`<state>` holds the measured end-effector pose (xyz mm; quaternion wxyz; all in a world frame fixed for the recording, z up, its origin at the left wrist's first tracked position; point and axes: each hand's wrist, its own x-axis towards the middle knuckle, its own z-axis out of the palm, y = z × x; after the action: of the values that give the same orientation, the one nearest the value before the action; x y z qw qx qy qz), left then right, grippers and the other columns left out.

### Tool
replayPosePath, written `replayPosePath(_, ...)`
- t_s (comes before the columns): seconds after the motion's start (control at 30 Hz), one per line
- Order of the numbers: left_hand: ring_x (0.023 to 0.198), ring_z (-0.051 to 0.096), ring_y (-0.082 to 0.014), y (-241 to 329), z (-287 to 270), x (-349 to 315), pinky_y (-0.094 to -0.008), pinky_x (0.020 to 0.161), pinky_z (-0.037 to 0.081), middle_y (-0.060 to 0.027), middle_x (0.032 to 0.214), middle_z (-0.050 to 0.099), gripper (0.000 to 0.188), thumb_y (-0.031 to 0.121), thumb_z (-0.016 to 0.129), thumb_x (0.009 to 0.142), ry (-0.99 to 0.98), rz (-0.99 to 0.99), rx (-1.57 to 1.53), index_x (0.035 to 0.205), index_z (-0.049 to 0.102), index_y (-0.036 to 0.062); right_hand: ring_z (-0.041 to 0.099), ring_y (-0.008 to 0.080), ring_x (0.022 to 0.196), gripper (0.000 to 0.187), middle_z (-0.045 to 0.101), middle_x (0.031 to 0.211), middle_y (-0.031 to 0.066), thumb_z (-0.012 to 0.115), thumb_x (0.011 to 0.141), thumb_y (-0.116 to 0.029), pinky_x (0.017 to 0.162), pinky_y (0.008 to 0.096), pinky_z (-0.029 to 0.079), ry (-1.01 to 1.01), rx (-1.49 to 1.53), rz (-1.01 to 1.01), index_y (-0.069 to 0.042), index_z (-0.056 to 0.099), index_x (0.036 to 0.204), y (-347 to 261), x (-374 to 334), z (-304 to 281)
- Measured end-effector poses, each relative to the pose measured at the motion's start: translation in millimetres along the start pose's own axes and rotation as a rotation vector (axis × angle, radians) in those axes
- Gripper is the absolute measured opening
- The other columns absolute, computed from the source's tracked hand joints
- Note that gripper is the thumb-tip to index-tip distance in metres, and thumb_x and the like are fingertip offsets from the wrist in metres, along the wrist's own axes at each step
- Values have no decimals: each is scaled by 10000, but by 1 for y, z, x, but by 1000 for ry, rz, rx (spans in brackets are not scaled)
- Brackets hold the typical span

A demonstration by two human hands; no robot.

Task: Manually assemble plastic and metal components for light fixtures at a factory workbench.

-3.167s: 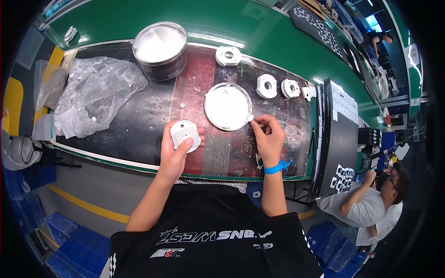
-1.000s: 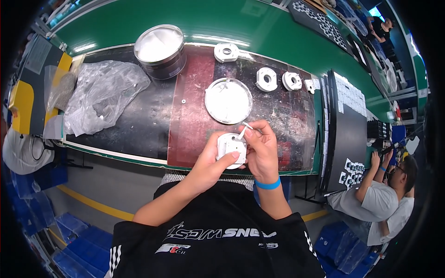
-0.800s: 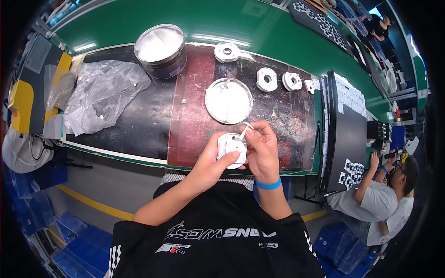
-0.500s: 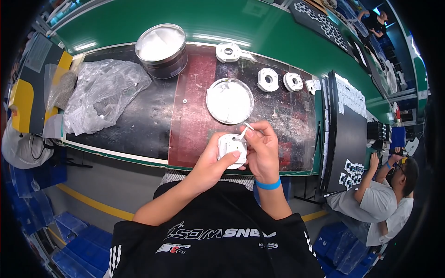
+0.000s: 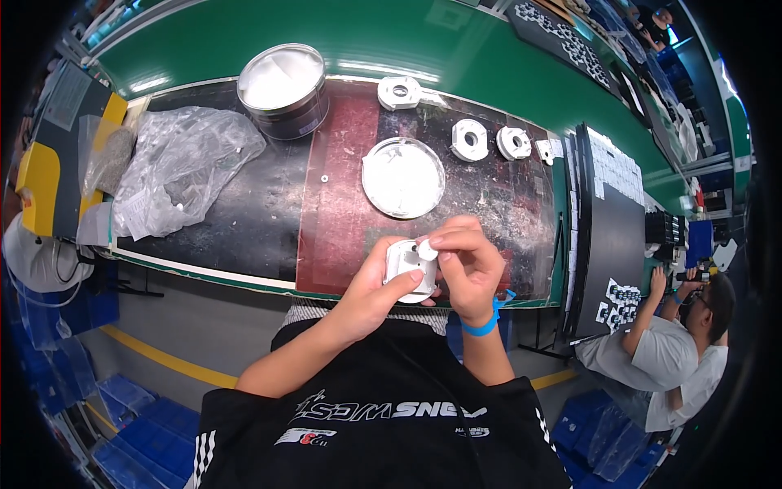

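My left hand point(image 5: 362, 293) is wrapped around a white round plastic housing point(image 5: 397, 262) above the front edge of the table, its thumb lying across the housing's face. Small holes show in that face. Between thumb and forefinger, my right hand point(image 5: 468, 269) pinches a small white disc point(image 5: 427, 251) at the housing's upper right. Whether the disc touches the housing I cannot tell. Just beyond both hands lies a shallow round dish point(image 5: 405, 217) with white material in it.
A large metal tin point(image 5: 297, 122) with white contents stands behind, left of the dish. Left of it lies a clear plastic bag point(image 5: 183, 163). White ring-shaped parts point(image 5: 470, 140) sit at the back right, before a stack of black panels point(image 5: 607, 244). A tiny white ring point(image 5: 324, 178) lies left of the dish. A co-worker point(image 5: 664, 342) sits at right.
My right hand has turned and shifted slightly right and down. The white piece in its fingers, seen narrow before, now shows a round face nearer the housing. My left hand still holds the housing.
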<state>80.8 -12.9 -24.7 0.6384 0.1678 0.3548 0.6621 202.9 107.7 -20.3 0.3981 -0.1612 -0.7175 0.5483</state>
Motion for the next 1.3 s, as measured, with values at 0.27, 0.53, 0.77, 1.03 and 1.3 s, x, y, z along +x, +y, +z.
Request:
replayPosePath(0.27, 969, 674, -231, -1, 1, -2, -346, 806, 585, -166, 1131, 589, 381, 105, 543, 990, -10, 1, 21, 1299, 339, 12, 568, 218, 1055, 162, 646, 1107, 148, 553, 895, -26, 937, 337, 450, -40, 80, 145, 5, 690, 975, 6, -4, -2)
replayPosePath(0.53, 976, 680, -309, 25, -3, 16, -379, 815, 574, -273, 1200, 613, 400, 117, 435, 981, -17, -8, 31, 1343, 281, 43, 521, 130, 883, 154, 612, 1061, 99, 554, 935, -87, 745, 248, 408, 244, 141, 86, -17, 617, 1057, 24, 16, -47)
replayPosePath(0.77, 1137, 612, -325, 84, 7, 130, -457, 908, 557, -179, 1308, 529, 393, 98, 493, 993, 44, 111, 14, 1362, 376, 30, 546, 69, 767, 113, 612, 870, 9, 556, 956, -35, 674, 216, 426, 475, -160, -46, -3, 654, 1001, 80, 66, -123)
replayPosePath(1.03, 928, 688, -219, 106, 19, 308, -341, 772, 568, -160, 1086, 667, 499, 224, 701, 914, 292, 195, 736, 1252, 512, -91, 579, 86, 635, 97, 653, 808, 43, 596, 882, 3, 546, 221, 441, 365, -450, -67, -21, 680, 924, 82, 59, -130)
replayPosePath(1.3, 801, 707, -345, 102, -50, 418, -454, 738, 547, -226, 780, 700, 468, 414, 691, 869, 375, 397, 1442, 863, 724, -52, 553, 110, 561, 129, 657, 782, 59, 607, 844, 22, 479, 242, 409, 329, -483, -209, -39, 696, 915, 82, 70, -122)
